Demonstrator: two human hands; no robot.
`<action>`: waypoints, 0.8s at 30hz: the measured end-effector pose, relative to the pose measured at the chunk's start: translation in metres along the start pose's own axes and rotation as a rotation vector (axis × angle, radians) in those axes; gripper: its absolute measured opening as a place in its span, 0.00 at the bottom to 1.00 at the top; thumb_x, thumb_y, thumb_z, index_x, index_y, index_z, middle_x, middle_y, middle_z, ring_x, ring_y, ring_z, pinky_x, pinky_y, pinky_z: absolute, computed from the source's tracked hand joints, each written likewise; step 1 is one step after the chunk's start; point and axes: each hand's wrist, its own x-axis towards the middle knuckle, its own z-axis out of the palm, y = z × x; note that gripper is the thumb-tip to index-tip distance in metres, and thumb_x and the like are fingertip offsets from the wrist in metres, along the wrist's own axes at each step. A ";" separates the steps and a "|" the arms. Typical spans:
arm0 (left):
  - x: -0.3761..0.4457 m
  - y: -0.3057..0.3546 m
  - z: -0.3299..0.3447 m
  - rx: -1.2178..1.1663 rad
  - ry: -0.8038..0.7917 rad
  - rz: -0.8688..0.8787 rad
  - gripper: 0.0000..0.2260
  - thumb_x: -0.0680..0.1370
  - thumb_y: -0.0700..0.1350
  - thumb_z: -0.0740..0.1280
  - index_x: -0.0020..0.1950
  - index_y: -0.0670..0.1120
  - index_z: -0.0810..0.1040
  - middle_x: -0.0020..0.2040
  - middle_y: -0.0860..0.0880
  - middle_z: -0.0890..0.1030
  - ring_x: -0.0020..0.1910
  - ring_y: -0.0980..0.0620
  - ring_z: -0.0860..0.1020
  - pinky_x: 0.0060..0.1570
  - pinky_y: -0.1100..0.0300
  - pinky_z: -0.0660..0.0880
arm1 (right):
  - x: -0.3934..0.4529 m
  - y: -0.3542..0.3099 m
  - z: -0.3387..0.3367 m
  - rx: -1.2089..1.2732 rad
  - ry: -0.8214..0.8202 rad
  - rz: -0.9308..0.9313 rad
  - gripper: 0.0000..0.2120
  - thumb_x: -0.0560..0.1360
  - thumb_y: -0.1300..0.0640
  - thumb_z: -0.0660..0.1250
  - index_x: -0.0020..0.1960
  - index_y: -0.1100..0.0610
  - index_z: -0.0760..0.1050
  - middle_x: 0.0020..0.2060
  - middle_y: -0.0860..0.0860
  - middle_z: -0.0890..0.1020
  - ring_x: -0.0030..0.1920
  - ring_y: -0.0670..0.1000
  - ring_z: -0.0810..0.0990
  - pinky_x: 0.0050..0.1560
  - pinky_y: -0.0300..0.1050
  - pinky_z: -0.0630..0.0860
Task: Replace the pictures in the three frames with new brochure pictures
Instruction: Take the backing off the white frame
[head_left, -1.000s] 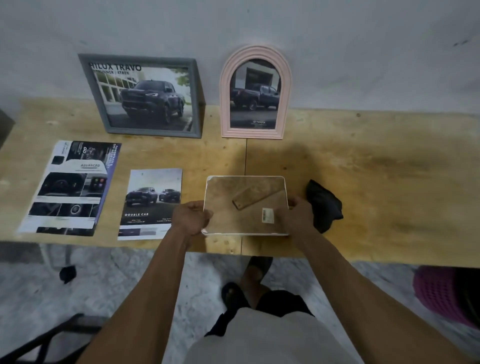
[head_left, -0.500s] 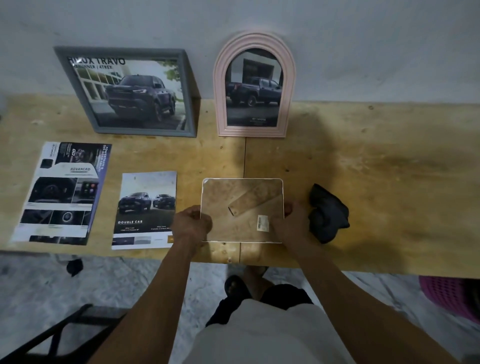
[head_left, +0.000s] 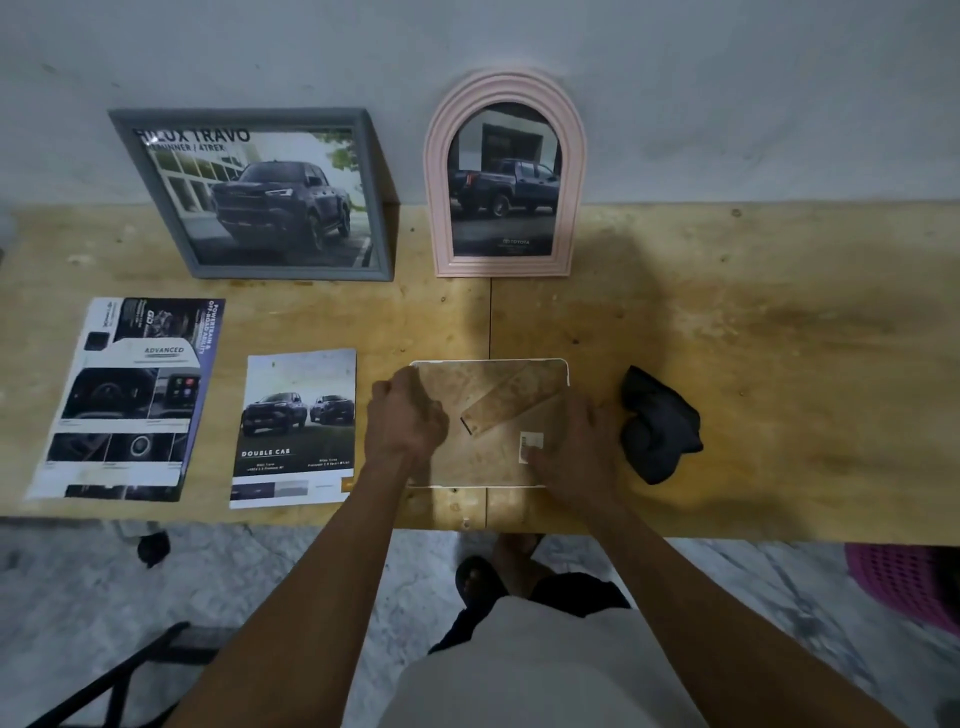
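Observation:
A white-rimmed frame (head_left: 493, 376) lies face down near the table's front edge, its brown backing and folded stand leg (head_left: 511, 408) facing up. My left hand (head_left: 405, 421) lies over the frame's left side with fingers curled round the edge. My right hand (head_left: 571, 449) rests on the backing's lower right, fingertips by a small white sticker (head_left: 531, 442). A grey frame (head_left: 249, 195) and a pink arched frame (head_left: 505, 176), both showing pickup trucks, lean on the wall. A "Double Cab" brochure picture (head_left: 296, 426) lies left of my hands.
A larger brochure sheet (head_left: 130, 397) lies at the far left of the wooden table (head_left: 753, 364). A crumpled dark cloth (head_left: 657, 423) sits just right of the face-down frame. A pink basket (head_left: 909, 587) stands on the floor at the right, a dark chair (head_left: 119, 680) at the lower left.
Both hands have shifted from the frame's outer sides inward onto its back. The frame still lies flat, in about the same place.

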 end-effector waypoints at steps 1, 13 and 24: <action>0.005 0.002 -0.001 0.035 -0.025 0.005 0.20 0.77 0.45 0.67 0.69 0.46 0.70 0.62 0.39 0.71 0.59 0.38 0.74 0.57 0.50 0.74 | 0.000 0.000 0.002 -0.022 0.003 -0.011 0.41 0.68 0.51 0.74 0.74 0.54 0.58 0.65 0.54 0.66 0.63 0.58 0.67 0.48 0.44 0.64; 0.021 0.017 0.002 0.122 -0.061 -0.057 0.19 0.78 0.48 0.63 0.65 0.39 0.71 0.61 0.37 0.71 0.59 0.35 0.73 0.59 0.45 0.74 | 0.006 0.004 0.004 -0.078 -0.020 0.011 0.49 0.68 0.46 0.75 0.79 0.45 0.49 0.66 0.55 0.64 0.65 0.60 0.66 0.58 0.51 0.71; 0.036 0.032 -0.015 0.105 -0.078 -0.034 0.12 0.81 0.42 0.61 0.60 0.35 0.71 0.60 0.37 0.76 0.59 0.38 0.74 0.53 0.53 0.71 | 0.006 -0.001 0.004 -0.092 -0.016 -0.002 0.49 0.67 0.50 0.77 0.77 0.45 0.49 0.59 0.52 0.63 0.58 0.56 0.69 0.49 0.52 0.78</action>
